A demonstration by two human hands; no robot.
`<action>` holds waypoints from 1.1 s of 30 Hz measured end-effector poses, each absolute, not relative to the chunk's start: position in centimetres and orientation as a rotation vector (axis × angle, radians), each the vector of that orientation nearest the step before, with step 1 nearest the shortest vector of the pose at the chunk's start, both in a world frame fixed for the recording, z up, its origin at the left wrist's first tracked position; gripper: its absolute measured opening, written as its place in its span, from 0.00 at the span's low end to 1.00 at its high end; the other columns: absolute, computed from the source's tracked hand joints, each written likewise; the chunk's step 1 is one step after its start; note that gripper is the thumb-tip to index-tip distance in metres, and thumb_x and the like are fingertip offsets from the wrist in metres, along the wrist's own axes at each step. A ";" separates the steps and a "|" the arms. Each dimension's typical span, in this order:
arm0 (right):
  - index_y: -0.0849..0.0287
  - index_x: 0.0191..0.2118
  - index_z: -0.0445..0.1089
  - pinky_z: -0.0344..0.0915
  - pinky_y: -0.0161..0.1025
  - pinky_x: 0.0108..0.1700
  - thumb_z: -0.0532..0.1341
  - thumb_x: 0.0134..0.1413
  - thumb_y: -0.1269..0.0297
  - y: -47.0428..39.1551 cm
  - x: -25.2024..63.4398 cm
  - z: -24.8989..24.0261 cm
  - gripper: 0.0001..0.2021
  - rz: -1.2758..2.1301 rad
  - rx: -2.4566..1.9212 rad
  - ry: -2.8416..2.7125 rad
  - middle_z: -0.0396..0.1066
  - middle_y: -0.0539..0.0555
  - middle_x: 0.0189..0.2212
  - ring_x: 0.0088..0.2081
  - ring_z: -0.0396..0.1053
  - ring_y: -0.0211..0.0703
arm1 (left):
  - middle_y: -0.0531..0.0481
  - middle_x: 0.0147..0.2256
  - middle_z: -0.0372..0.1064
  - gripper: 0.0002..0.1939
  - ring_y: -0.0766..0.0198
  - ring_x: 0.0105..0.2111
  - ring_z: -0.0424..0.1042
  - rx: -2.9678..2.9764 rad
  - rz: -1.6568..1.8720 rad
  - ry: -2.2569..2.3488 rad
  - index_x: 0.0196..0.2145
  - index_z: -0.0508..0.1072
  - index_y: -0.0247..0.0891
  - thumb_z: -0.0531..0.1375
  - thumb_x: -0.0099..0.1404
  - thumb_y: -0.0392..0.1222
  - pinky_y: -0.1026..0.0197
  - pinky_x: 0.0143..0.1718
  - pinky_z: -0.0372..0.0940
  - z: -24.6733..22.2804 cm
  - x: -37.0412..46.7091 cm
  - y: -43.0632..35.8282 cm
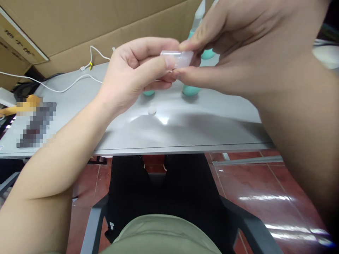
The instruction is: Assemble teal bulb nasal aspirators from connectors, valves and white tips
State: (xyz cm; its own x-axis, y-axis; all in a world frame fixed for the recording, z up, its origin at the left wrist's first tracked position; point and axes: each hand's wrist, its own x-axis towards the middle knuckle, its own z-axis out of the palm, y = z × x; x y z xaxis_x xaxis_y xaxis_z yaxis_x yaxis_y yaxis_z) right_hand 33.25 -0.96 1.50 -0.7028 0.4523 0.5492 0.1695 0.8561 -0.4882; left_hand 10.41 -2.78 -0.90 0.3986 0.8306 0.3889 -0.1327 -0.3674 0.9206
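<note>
My left hand (129,68) pinches a small translucent plastic piece (184,58), short and tube-like with a slanted right end, between thumb and fingers. From the right, my right hand (238,53) grips the same piece's other end with its thumb and fingertips, which partly cover it. Both hands hold it raised above the grey table (127,130). Behind the right fingers rises a teal bottle-like item with a clear pointed tip (200,10). More teal rounded bases (191,90) show below the hands, mostly hidden. A small white disc (152,110) lies on the tabletop.
A cardboard panel (87,28) stands along the table's back. White cables (66,88) run over the left side, near a yellow-orange item (33,101) and a pixelated dark object (37,125). A white rounded item (327,56) sits at far right. Chair armrests (96,218) flank my lap.
</note>
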 end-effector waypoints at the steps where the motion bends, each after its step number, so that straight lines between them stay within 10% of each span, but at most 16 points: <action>1: 0.55 0.37 0.80 0.70 0.33 0.35 0.75 0.59 0.48 -1.0 33.2 1.1 0.15 0.509 -0.460 -2.247 0.80 0.49 0.33 0.32 0.71 0.31 | 0.49 0.42 0.87 0.12 0.50 0.44 0.87 1.583 1.179 0.620 0.47 0.86 0.43 0.75 0.65 0.45 0.47 0.50 0.84 -0.9 10.6 -2.9; 11: 0.55 0.45 0.80 0.69 0.40 0.45 0.68 0.69 0.48 -2.4 33.7 1.0 0.15 -0.070 -0.773 -2.202 0.78 0.50 0.41 0.43 0.76 0.38 | 0.51 0.43 0.86 0.05 0.61 0.43 0.87 1.552 1.136 0.544 0.45 0.89 0.42 0.72 0.75 0.42 0.63 0.43 0.83 -1.4 11.0 -3.2; 22: 0.57 0.29 0.73 0.58 0.36 0.33 0.73 0.59 0.54 -3.1 32.5 1.4 0.15 0.462 -0.557 -1.899 0.72 0.45 0.28 0.31 0.62 0.27 | 0.47 0.40 0.80 0.14 0.49 0.40 0.82 1.783 1.221 0.627 0.47 0.85 0.44 0.73 0.72 0.55 0.36 0.54 0.79 -2.9 10.1 -1.3; 28: 0.49 0.49 0.85 0.71 0.28 0.42 0.78 0.60 0.55 -2.3 34.2 2.0 0.13 0.614 -0.636 -1.904 0.83 0.44 0.42 0.40 0.75 0.27 | 0.50 0.34 0.79 0.06 0.57 0.34 0.80 1.949 1.225 0.610 0.43 0.90 0.46 0.72 0.74 0.47 0.52 0.40 0.78 -1.6 10.1 -2.6; 33: 0.53 0.46 0.87 0.71 0.29 0.38 0.77 0.63 0.55 -2.1 34.6 2.2 0.10 0.630 -0.652 -2.061 0.83 0.47 0.38 0.37 0.75 0.28 | 0.52 0.39 0.85 0.07 0.61 0.36 0.79 1.930 1.187 0.615 0.46 0.92 0.46 0.76 0.73 0.48 0.55 0.42 0.79 -0.8 10.0 -3.7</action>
State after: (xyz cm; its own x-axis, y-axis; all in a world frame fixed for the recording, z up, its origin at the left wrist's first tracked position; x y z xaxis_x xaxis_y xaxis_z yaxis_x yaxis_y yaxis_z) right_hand 34.63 -2.14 2.16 -0.4924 0.6494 0.5795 0.2144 0.7358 -0.6423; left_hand 10.04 -3.65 -0.77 0.4484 0.7270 0.5200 0.0062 -0.5843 0.8115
